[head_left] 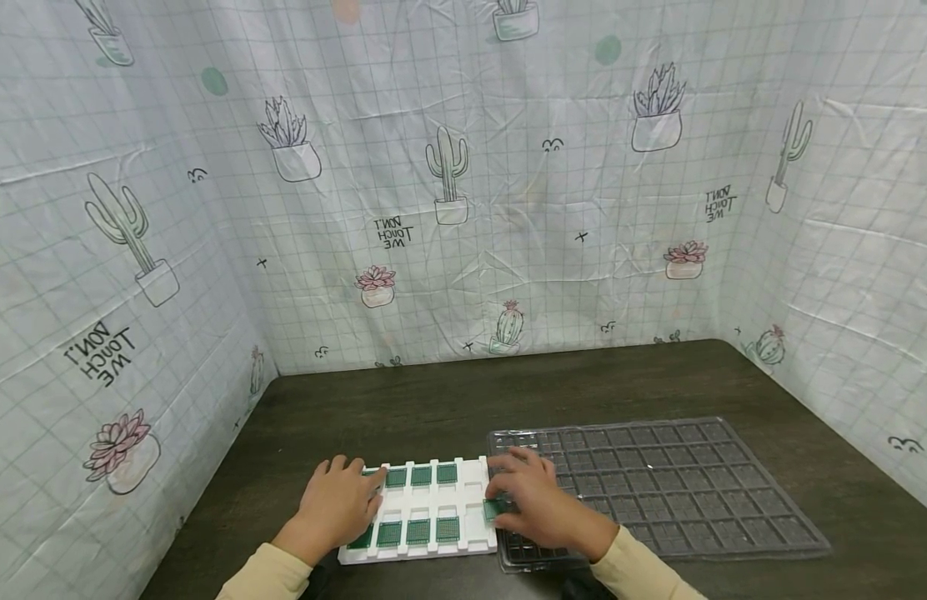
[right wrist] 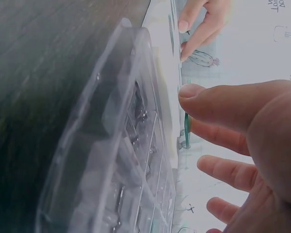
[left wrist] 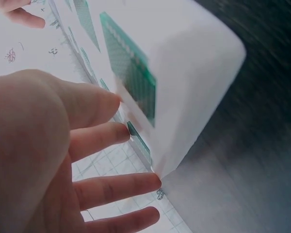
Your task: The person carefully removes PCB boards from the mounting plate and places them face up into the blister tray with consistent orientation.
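Circuit board (head_left: 493,508) — in right hand (head_left: 537,505)

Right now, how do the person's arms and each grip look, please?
The left sleeve and right sleeve are pale yellow, with no print visible, ending near the wrists. The left grip and right grip are bare human hands; no glove shows.

pale yellow left sleeve (head_left: 263,575), matching right sleeve (head_left: 643,571), plain cuffs (head_left: 293,562), black shapes (head_left: 583,587) partly showing beneath, bare fingers (left wrist: 116,188)
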A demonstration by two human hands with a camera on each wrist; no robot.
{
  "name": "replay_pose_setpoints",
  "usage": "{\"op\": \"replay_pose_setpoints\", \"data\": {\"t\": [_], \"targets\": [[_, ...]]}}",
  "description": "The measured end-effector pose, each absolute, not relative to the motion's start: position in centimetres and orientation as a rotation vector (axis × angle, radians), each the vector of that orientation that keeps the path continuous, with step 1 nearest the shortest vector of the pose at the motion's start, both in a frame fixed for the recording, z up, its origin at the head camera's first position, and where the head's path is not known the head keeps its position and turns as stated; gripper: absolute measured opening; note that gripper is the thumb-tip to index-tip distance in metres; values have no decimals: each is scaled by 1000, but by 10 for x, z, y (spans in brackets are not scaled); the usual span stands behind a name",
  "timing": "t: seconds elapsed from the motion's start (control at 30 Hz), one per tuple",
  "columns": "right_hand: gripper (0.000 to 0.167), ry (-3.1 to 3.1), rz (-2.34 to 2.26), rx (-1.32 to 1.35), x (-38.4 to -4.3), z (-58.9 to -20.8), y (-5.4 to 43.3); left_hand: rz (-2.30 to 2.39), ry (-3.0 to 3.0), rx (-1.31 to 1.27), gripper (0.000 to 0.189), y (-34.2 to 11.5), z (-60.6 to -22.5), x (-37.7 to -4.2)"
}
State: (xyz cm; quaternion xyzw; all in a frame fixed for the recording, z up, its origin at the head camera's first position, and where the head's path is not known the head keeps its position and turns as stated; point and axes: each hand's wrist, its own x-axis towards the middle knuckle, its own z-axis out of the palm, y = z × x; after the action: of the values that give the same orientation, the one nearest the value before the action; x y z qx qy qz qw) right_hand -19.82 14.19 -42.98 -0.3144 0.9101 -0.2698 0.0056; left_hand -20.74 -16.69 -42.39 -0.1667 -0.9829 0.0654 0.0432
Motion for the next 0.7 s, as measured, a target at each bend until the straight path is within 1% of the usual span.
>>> {"op": "replay_pose_setpoints", "data": {"t": [0.23, 0.7], "targets": [[16, 2877, -855, -949, -199, -425, 149, 222, -3006, -508, 39, -166, -424, -208], [18, 2982, -819, -746, -213, -422, 183, 254, -3012, -489, 39, -165, -423, -209]]}}
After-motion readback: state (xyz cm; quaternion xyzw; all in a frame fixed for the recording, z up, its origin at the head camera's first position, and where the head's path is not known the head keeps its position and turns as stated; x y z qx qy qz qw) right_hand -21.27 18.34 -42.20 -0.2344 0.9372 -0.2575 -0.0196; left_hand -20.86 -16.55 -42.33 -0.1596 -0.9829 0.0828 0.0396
